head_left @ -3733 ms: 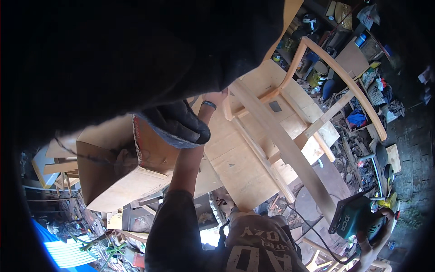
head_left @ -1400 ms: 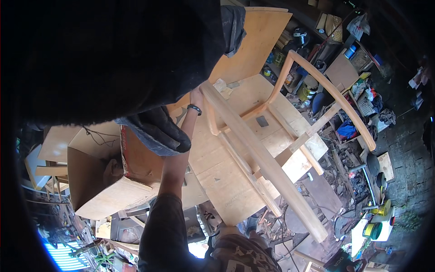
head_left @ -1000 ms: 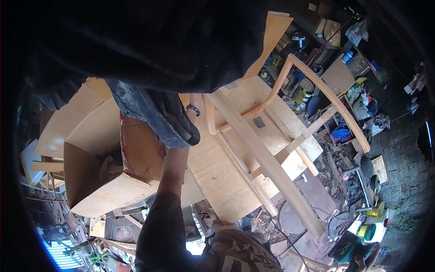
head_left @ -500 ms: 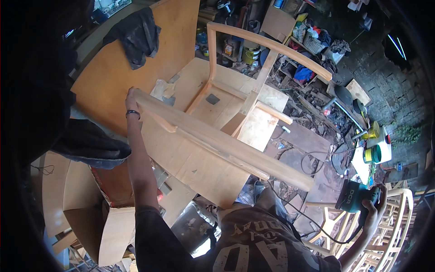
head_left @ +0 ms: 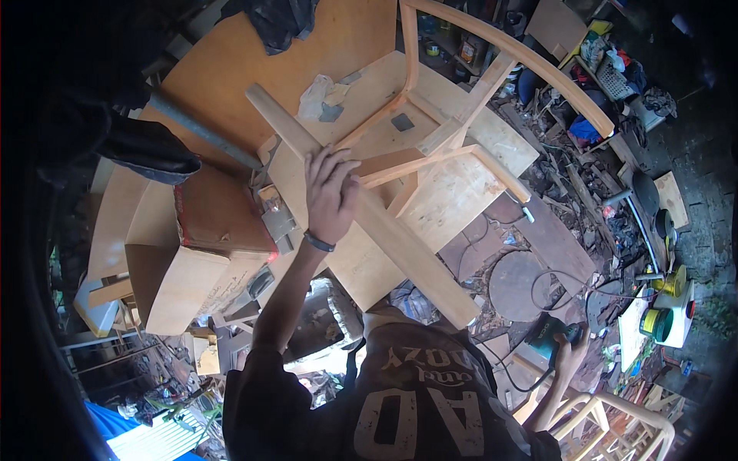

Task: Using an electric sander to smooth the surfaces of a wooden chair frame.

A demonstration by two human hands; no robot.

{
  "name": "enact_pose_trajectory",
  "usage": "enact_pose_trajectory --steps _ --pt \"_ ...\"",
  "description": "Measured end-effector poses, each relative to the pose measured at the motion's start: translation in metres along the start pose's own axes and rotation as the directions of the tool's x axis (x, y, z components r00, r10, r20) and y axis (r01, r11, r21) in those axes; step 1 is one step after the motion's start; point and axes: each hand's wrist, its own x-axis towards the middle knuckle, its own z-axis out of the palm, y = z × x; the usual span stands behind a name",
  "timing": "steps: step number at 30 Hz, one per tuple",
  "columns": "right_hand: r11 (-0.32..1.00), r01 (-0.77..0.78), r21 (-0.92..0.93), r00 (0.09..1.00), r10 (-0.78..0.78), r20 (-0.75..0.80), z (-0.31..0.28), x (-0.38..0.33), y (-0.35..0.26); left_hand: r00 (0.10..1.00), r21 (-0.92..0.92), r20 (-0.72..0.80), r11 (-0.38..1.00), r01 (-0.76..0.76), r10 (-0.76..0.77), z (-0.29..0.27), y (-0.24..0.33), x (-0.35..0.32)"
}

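Note:
A pale wooden chair frame [head_left: 421,260] lies on its side on a plywood worktop [head_left: 350,269]. Its broad, straight rail slants from the far left toward my body. Across the middle of that rail rests my left hand [head_left: 332,198], palm down with its fingers stretched out over the wood. At the lower right my right hand [head_left: 569,355] is wrapped round a green electric sander [head_left: 544,338]. The sander is held in the air, apart from the rail's near end. A dark cord trails from it.
An upright orange-brown board [head_left: 346,46] with a dark cloth [head_left: 277,23] stands behind. A cardboard box [head_left: 219,207] is at the left. More chair frames [head_left: 615,415] stand at the lower right. Scraps litter the floor, with a green bucket [head_left: 656,324] at the right.
My left hand has gone from gripping the rail's far end to lying on its middle. My right hand has brought the sander in closer to my body. The view has shifted too.

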Motion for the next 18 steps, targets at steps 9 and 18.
enact_pose_trajectory --steps 9,18 --pt "0.976 0.217 0.033 0.922 -0.216 0.321 0.047 0.055 0.001 0.9 -0.493 0.138 0.817 -0.299 0.413 0.018 0.253 -0.14" --pt "0.872 0.434 0.227 0.765 -0.49 0.419 0.06 0.113 -0.065 0.994 -0.053 -0.031 0.993 0.107 -0.108 -0.018 0.228 -0.109"
